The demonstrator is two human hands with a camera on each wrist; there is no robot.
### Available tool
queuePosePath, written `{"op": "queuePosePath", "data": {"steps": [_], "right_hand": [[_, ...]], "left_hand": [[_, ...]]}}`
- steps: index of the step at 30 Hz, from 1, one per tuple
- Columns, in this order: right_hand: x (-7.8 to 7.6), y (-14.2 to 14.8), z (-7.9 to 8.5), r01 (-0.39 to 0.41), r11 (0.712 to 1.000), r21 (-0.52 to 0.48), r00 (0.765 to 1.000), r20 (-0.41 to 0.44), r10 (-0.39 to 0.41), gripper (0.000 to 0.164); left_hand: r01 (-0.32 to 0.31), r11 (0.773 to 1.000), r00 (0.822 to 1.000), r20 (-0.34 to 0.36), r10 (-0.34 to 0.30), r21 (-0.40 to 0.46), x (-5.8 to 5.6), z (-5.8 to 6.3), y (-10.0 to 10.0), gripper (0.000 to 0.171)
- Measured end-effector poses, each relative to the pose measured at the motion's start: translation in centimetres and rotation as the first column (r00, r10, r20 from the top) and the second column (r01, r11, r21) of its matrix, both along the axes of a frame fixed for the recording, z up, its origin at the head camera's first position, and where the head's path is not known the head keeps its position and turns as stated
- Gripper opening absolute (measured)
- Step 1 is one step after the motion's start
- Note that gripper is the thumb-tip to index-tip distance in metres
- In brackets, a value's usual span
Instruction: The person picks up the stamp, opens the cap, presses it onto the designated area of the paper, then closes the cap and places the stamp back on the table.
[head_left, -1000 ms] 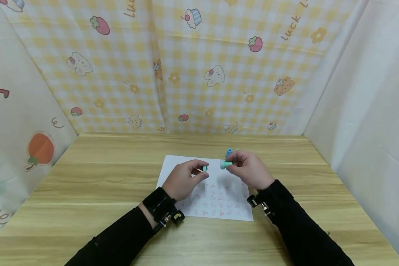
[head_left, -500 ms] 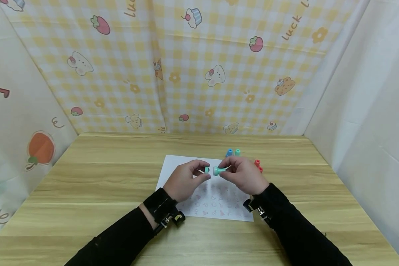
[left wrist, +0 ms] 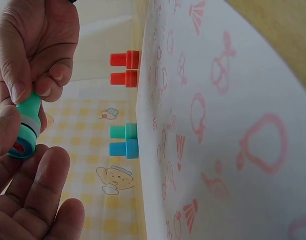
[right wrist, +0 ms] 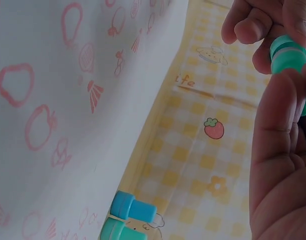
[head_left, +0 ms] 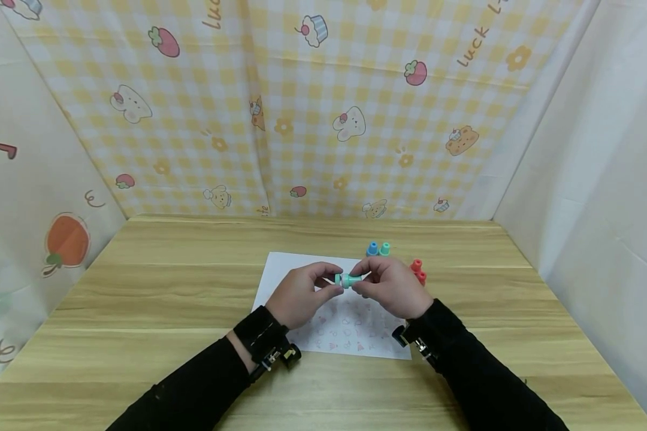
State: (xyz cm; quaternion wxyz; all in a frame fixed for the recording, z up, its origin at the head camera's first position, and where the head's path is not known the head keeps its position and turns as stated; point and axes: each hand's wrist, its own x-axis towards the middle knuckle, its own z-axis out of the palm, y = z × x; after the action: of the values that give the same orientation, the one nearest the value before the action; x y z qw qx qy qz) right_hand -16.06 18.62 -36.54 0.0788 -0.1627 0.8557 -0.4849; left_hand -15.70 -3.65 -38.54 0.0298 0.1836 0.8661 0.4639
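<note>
One green stamp is grasped by its narrow end in the right hand; left hand pinches its cap, above printed paper.

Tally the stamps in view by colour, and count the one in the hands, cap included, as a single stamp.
Red: 2, the red stamps
Green: 2, the standing green stamp and the held green stamp
Blue: 1, the blue stamp
Total: 5
</note>
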Motion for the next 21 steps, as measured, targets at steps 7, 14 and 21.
{"op": "queuePosePath", "data": {"steps": [7, 14, 21], "right_hand": [[0.10, -0.24, -0.09, -0.003, 1.000, 0.011, 1.000, -0.010, 0.004, 0.011], [0.09, -0.23, -0.17, -0.011, 1.000, 0.014, 1.000, -0.007, 0.011, 0.011], [0.10, -0.31, -0.27, -0.014, 1.000, 0.005, 1.000, 0.002, 0.014, 0.011]], "left_hand": [[0.010, 1.000, 1.000, -0.013, -0.010, -0.013, -0.02, -0.07, -0.04, 0.025], [0.016, 1.000, 1.000, -0.007, -0.016, -0.025, -0.11, -0.18, -0.04, 0.025], [0.018, 0.999, 1.000, -0.003, -0.018, -0.037, -0.02, -0.15, -0.06, 0.027]]}}
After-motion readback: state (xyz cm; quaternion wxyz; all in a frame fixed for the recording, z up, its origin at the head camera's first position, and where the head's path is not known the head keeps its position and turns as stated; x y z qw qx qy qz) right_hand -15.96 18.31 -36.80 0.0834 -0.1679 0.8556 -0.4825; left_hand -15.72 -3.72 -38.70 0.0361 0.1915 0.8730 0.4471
